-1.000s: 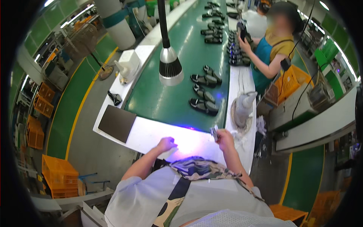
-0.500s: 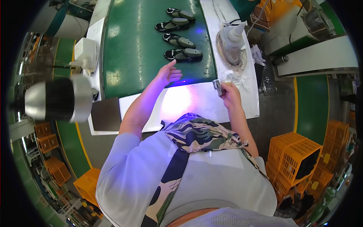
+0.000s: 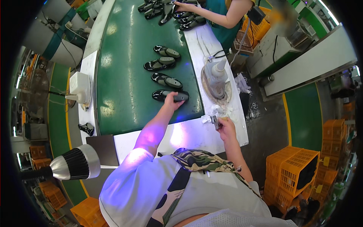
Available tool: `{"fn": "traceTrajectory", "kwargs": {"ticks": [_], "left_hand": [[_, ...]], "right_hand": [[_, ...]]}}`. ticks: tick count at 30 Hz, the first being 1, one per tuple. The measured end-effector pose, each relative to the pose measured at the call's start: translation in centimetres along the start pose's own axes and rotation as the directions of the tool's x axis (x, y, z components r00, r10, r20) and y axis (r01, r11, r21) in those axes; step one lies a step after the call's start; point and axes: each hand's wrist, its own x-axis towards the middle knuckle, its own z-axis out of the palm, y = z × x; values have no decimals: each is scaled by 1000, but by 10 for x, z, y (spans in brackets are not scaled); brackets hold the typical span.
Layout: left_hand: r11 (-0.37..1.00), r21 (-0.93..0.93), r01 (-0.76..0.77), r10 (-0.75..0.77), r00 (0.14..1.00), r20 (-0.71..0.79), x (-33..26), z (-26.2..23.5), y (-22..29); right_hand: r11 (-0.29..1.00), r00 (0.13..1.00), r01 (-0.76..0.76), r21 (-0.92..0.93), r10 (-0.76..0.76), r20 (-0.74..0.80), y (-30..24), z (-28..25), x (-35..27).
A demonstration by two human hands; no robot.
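Note:
My left hand [image 3: 174, 101] reaches over the green belt [image 3: 124, 75] and is closed round the heel end of the nearest black shoe [image 3: 160, 95], which has a grey last in it. Beyond it lie three more such shoes, among them a black shoe [image 3: 166, 80], a strapped black shoe [image 3: 157, 65] and the farthest black shoe [image 3: 164, 51]. To the right, over the white ledge, my right hand [image 3: 227, 129] pinches a small grey object [image 3: 215, 122] whose kind I cannot make out. Crumpled white tissue [image 3: 219, 111] lies just past that hand.
A white squeeze bottle [image 3: 217, 73] stands in a stained tray on the right ledge, another white bottle [image 3: 80, 87] on the left. A lamp [image 3: 77, 162] juts in at lower left. Farther up, a co-worker's arm [image 3: 211, 15] reaches among more shoes. Orange crates [image 3: 291, 166] are stacked at right.
My left hand has gone from open beside the nearest shoe to holding its heel end. The view has shifted, bringing the co-worker and farther shoes in. My right hand keeps the grey object.

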Motion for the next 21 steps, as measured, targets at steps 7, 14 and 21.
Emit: {"fn": "traceTrajectory", "kwargs": {"ticks": [7, 14, 21], "left_hand": [[993, 117, -27, -30, 884, 466, -38, -106, 11], [866, 175, -469, 210, 658, 723, -152, -88, 53], [667, -136, -733, 595, 414, 689, -244, -65, 57]], "right_hand": [[994, 997, 13, -108, -5, 80, -1, 10, -10], [988, 990, 108, -106, -98, 98, -8, 32, -14], [953, 933, 266, -147, -216, 289, -36, 116, -18]]}}
